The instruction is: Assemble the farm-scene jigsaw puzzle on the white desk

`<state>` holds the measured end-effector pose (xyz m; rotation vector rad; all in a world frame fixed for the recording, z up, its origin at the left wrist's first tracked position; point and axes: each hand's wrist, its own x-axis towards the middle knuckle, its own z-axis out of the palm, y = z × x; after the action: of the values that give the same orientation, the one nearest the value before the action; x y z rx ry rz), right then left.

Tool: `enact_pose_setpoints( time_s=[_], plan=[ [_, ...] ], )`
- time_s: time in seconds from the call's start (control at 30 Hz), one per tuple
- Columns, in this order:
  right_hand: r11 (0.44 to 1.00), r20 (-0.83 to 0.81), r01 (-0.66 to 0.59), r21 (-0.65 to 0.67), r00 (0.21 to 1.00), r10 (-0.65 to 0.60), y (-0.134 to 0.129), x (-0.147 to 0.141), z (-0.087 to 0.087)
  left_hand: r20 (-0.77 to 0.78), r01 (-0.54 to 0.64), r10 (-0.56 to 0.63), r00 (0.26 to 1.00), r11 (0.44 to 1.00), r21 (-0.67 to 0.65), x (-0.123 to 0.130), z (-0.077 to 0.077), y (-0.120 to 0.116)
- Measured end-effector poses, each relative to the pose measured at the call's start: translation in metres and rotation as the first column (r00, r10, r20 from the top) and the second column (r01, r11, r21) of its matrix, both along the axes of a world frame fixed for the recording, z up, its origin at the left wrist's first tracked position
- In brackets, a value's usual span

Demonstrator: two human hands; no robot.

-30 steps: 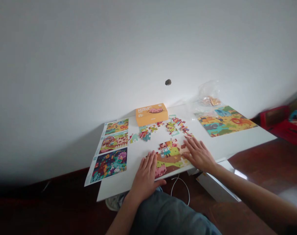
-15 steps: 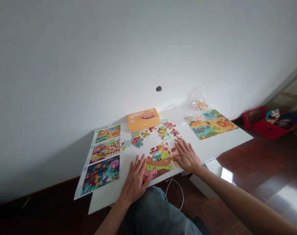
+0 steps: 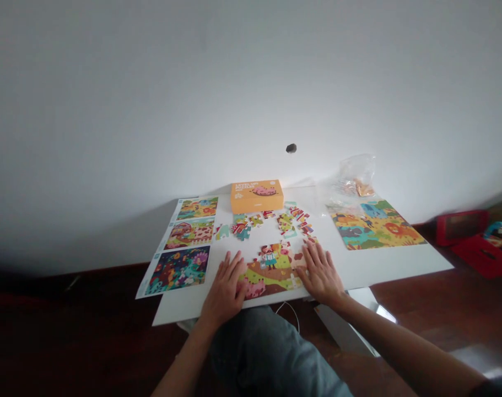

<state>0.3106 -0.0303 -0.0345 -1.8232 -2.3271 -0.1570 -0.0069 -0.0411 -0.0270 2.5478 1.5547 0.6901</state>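
A partly joined farm puzzle lies near the front edge of the white table. My left hand rests flat at its left side, fingers spread, touching the pink pig part. On its right side lies my right hand, palm down with fingers apart, over the cow area. Neither hand grips anything. Loose puzzle pieces are scattered in an arc behind the joined part, some near my right fingertips. At the left, a sheet with three printed pictures shows the same farm scene in its middle.
An orange puzzle box stands at the back by the wall. Right of it are a clear plastic bag and a joined animal puzzle. A red box is on the floor at the right; my knee is under the table edge.
The view has tilted and turned slightly left, so the tabletop objects appear farther right. Both hands remain flat at the sides of the farm puzzle.
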Motion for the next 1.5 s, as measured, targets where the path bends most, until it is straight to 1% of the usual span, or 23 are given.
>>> enact_pose_setpoints(
  time_s=[0.13, 0.23, 0.3, 0.37, 0.43, 0.53, 0.57, 0.67, 0.73, 0.77, 0.83, 0.93, 1.07, 1.2, 1.3, 1.37, 1.43, 1.5],
  plan=[
    [1.0, -0.03, 0.009, -0.005, 1.0, -0.009, 0.0, 0.0, -0.002, 0.114, -0.104, 0.099, 0.988, 0.994, 0.035, -0.003, -0.009, 0.001],
    [1.0, -0.055, 0.017, 0.004, 0.998, -0.017, -0.005, -0.005, -0.004, 0.222, -0.194, 0.178, 0.959, 0.98, 0.052, -0.009, -0.018, 0.005],
    [1.0, -0.071, 0.021, 0.004, 0.997, -0.021, -0.012, -0.011, -0.005, 0.269, -0.221, 0.196, 0.943, 0.973, 0.066, -0.012, -0.02, 0.006],
    [1.0, -0.08, 0.005, -0.013, 0.997, -0.006, -0.019, -0.019, -0.003, 0.272, -0.23, 0.199, 0.941, 0.969, 0.087, -0.012, -0.018, 0.003],
    [0.999, -0.086, 0.009, -0.03, 0.996, -0.011, -0.026, -0.03, 0.0, 0.221, -0.225, 0.199, 0.955, 0.969, 0.104, -0.006, -0.012, -0.004],
    [0.998, -0.095, 0.062, -0.025, 0.993, -0.064, -0.032, -0.056, 0.008, 0.068, -0.176, 0.172, 0.983, 0.982, 0.066, 0.019, -0.001, -0.016],
    [0.999, -0.098, 0.046, -0.022, 0.994, -0.048, -0.032, -0.067, 0.011, 0.025, -0.169, 0.168, 0.985, 0.985, 0.04, 0.03, 0.002, -0.019],
    [0.993, -0.124, -0.104, -0.049, 0.988, 0.097, -0.03, -0.094, 0.014, -0.099, -0.148, 0.144, 0.985, 0.988, -0.039, 0.057, 0.003, -0.023],
    [0.99, -0.14, -0.123, -0.069, 0.984, 0.112, -0.026, -0.101, 0.013, -0.154, -0.152, 0.142, 0.978, 0.987, -0.056, 0.065, 0.002, -0.023],
    [0.991, -0.138, -0.11, -0.073, 0.985, 0.099, -0.023, -0.099, 0.012, -0.17, -0.155, 0.143, 0.975, 0.986, -0.06, 0.066, 0.001, -0.022],
    [0.995, -0.115, -0.071, -0.072, 0.991, 0.062, -0.019, -0.087, 0.009, -0.181, -0.15, 0.136, 0.974, 0.987, -0.062, 0.065, 0.001, -0.021],
    [0.998, -0.073, -0.024, -0.065, 0.997, 0.019, -0.012, -0.055, 0.005, -0.179, -0.133, 0.12, 0.977, 0.989, -0.065, 0.062, 0.002, -0.018],
    [0.998, -0.057, 0.025, -0.061, 0.998, -0.029, -0.001, -0.008, -0.002, -0.184, -0.142, 0.125, 0.975, 0.986, -0.084, 0.066, 0.003, -0.014],
    [0.997, -0.113, 0.006, -0.074, 0.993, -0.015, 0.012, 0.029, -0.01, -0.159, -0.162, 0.145, 0.977, 0.981, -0.105, 0.07, 0.0, -0.012],
    [0.997, -0.164, 0.035, -0.073, 0.985, -0.047, 0.017, 0.041, -0.014, -0.063, -0.167, 0.161, 0.985, 0.98, -0.104, 0.067, -0.004, -0.008],
    [0.997, -0.178, 0.048, -0.059, 0.982, -0.058, 0.019, 0.041, -0.015, 0.035, -0.182, 0.185, 0.982, 0.98, -0.076, 0.06, -0.007, 0.001],
    [0.997, -0.179, 0.056, -0.047, 0.982, -0.064, 0.019, 0.038, -0.015, 0.122, -0.223, 0.224, 0.967, 0.975, -0.019, 0.051, -0.006, 0.019],
    [0.997, -0.18, 0.064, -0.04, 0.981, -0.071, 0.019, 0.036, -0.014, 0.166, -0.312, 0.3, 0.939, 0.949, 0.047, 0.039, -0.003, 0.043]
  ],
)
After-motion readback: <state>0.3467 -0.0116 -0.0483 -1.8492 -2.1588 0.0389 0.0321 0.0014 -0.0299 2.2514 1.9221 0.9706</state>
